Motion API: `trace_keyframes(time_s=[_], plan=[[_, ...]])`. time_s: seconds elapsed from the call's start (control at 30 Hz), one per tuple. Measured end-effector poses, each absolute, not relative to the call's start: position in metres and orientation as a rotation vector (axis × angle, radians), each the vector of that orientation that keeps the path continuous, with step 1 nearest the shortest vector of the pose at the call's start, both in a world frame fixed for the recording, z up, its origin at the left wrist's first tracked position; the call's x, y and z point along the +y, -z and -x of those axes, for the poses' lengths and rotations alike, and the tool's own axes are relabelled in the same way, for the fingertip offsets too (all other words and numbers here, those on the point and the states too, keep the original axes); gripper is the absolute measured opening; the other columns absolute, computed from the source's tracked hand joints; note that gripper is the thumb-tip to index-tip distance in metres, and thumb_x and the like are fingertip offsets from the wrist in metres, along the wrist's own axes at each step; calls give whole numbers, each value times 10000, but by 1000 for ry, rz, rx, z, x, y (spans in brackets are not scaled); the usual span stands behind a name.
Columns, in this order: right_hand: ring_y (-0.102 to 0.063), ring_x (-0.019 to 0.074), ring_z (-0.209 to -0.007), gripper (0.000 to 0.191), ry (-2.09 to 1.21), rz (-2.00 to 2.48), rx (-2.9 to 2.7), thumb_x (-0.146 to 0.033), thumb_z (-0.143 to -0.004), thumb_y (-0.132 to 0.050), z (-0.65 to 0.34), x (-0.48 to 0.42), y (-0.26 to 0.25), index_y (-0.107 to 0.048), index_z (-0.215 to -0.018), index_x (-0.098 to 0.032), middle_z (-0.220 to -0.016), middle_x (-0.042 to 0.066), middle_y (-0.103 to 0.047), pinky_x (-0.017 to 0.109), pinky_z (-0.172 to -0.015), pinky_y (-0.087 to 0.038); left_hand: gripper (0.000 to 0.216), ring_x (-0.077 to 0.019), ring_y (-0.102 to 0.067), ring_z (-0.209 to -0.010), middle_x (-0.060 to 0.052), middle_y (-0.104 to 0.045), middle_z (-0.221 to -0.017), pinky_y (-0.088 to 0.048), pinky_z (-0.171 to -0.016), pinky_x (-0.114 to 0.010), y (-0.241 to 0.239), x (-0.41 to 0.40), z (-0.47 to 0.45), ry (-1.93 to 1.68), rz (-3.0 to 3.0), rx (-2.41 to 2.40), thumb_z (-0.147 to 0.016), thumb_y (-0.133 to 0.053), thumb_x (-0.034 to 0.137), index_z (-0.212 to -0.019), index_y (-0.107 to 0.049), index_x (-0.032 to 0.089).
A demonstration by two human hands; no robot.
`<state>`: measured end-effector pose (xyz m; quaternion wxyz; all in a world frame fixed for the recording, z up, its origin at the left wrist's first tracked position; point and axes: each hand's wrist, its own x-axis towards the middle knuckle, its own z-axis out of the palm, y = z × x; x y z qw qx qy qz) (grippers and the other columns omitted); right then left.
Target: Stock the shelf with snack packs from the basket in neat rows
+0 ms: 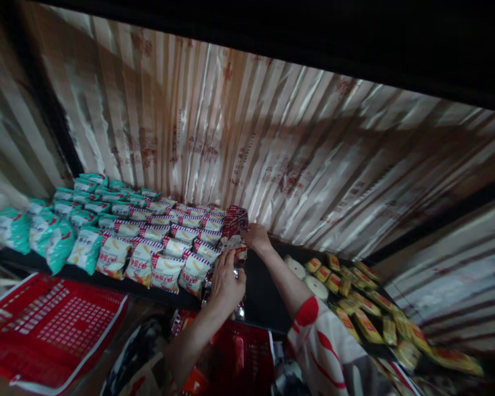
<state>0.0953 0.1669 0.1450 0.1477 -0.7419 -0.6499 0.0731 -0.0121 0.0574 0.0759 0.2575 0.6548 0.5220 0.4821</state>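
Note:
Both my hands reach onto a dark shelf [268,286]. My right hand [256,236] grips the far side of a red and white snack packet [235,228] that stands at the right end of the rows. My left hand [226,280] is closed around the near, lower part of the same packet group; its fingers curl over a shiny wrapper. To the left lie rows of white, red and blue snack bags [169,247], and further left teal bags [61,225].
Yellow and red packets [363,313] and round white packs [309,278] fill the shelf to the right. A red plastic basket [45,324] sits at lower left, another red basket [243,357] below my arms. A striped, shiny sheet [272,137] backs the shelf.

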Motion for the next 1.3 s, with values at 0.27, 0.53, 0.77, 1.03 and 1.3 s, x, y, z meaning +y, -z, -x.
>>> trace_keyframes(time_s=[0.27,0.53,0.77,1.03,1.3], plan=[[-655,216,-737,164,-270,2156,-1911,-213,-724,-567,-90,188,-139,-717,-737,-149,-699,102,-695,240,-582,-414,515,-269,-422,-1216,-150,-497,-1271,-331,-1055,-456,-79,64,13,-1270,-1764,1460,-743,-457,140,-1257,-449,110],[-642,167,-704,216,-327,2096,-1954,-168,-736,-511,-96,178,-131,-710,-820,-163,-738,56,-704,207,-564,-393,553,-269,-346,-1291,-173,-442,-1342,-298,-1091,-443,-68,52,8,-1195,-1797,1453,-733,-446,110,-1283,-423,58],[-626,136,-734,208,-334,2073,-1991,-171,-749,-506,-93,173,-131,-688,-848,-159,-827,46,-700,177,-568,-378,530,-251,-333,-1308,-160,-414,-1374,-302,-1093,-449,-53,48,6,-1211,-1789,1464,-749,-422,107,-1279,-430,73],[-622,139,-746,211,-330,2095,-2038,-177,-755,-499,-100,170,-142,-685,-850,-152,-816,52,-693,182,-576,-382,465,-219,-380,-1282,-150,-458,-1338,-343,-1077,-401,-40,46,2,-1327,-1797,1353,-770,-408,119,-1228,-482,90],[-632,144,-804,234,-318,2094,-2071,-172,-758,-504,-95,174,-134,-687,-905,-180,-864,32,-701,184,-625,-401,440,-226,-411,-1258,-151,-481,-1314,-362,-1061,-419,-33,48,1,-1389,-1724,1384,-758,-432,111,-1192,-505,99]])
